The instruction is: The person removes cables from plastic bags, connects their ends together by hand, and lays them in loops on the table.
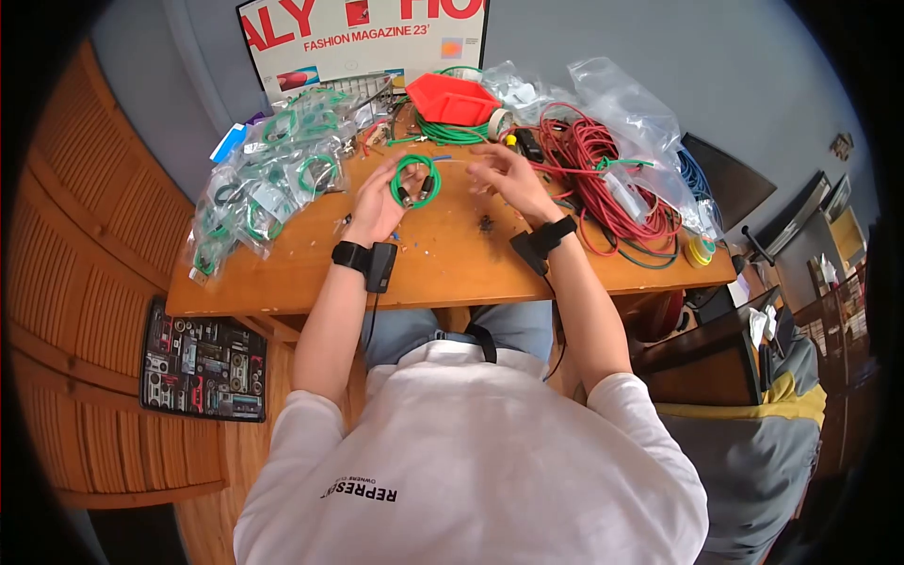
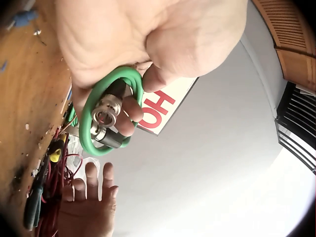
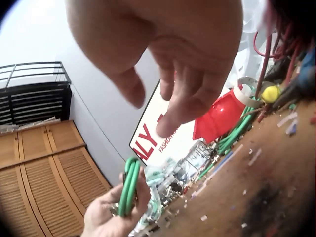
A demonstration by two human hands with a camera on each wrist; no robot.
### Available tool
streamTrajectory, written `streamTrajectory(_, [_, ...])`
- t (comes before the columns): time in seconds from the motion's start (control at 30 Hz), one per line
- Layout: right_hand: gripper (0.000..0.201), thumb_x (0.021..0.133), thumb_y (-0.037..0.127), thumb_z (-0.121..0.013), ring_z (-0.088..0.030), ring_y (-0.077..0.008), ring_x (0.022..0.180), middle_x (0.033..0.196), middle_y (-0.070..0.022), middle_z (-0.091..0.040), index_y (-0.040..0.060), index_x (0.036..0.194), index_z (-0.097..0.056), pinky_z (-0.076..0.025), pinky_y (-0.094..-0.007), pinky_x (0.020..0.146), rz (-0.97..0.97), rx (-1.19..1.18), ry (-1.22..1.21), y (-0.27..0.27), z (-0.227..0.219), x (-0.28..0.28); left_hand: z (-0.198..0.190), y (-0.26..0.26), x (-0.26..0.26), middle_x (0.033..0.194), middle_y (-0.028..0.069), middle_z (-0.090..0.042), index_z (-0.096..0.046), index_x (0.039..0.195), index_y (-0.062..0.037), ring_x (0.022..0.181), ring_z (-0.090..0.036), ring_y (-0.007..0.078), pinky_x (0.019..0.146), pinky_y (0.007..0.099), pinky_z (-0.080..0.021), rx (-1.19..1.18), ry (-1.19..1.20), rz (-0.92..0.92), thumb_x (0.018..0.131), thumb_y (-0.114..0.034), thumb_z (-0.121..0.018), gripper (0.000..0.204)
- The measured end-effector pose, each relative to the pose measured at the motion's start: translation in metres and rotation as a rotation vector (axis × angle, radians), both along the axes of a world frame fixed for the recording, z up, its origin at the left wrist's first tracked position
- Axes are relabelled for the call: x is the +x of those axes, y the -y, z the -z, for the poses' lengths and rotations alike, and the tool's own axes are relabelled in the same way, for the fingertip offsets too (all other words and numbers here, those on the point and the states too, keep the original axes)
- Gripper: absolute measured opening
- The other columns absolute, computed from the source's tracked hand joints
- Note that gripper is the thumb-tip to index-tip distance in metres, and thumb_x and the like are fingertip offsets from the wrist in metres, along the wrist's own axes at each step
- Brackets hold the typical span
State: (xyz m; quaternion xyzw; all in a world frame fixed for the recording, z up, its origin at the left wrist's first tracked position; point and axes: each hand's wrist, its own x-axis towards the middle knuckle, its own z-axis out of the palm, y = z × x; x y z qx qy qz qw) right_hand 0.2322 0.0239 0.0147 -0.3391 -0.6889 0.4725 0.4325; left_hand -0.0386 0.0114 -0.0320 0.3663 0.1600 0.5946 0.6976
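A small coil of green cable [image 1: 434, 192] with two metal-tipped black connectors is held in my left hand [image 1: 379, 202] above the table. The left wrist view shows the fingers curled through the green coil [image 2: 88, 118], with a round metal connector [image 2: 106, 109] facing the camera. My right hand [image 1: 515, 183] hovers to the right, apart from the coil, its fingers loosely bent around nothing. In the right wrist view the right hand [image 3: 163, 54] has a gap between thumb and fingers, and the green coil [image 3: 129, 187] is below.
Bagged green cables [image 1: 273, 202] cover the table's left side. At the back are a red bin [image 1: 454, 98] on coiled green cable and a monitor [image 1: 363, 38]. Red cable [image 1: 603, 179], clear bags [image 1: 626, 104] and a yellow-rimmed roll [image 1: 699, 251] lie right. Scraps dot the wooden table [image 1: 428, 282].
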Motion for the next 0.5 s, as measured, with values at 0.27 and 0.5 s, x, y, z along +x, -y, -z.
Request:
streamTrajectory(0.27, [0.049, 0.093, 0.033, -0.071, -0.066, -0.0099, 0.075, 0.1, -0.0044, -0.069, 0.0018, 0.13, -0.059, -0.048, -0.0234, 0.061, -0.098, -0.115, 0.105, 0.014, -0.004, 0.0, -0.022, 0.024, 0.019, 0.145, 0.0142, -0.048, -0.03, 0.153, -0.0083, 0.135, -0.048, 0.0285, 0.108, 0.059, -0.042, 0.106, -0.01, 0.138, 0.102, -0.007, -0.042, 0.052])
streamTrajectory(0.5, [0.044, 0.094, 0.03, -0.071, -0.056, -0.0061, 0.067, 0.097, -0.0017, -0.068, 0.003, 0.127, -0.062, -0.044, -0.0192, 0.058, -0.144, -0.193, -0.013, 0.004, 0.009, 0.011, -0.006, 0.015, 0.02, 0.134, 0.0098, -0.054, -0.028, 0.154, -0.0081, 0.119, -0.059, 0.0233, 0.104, 0.0533, -0.047, 0.166, -0.08, 0.291, 0.096, -0.003, -0.057, 0.065])
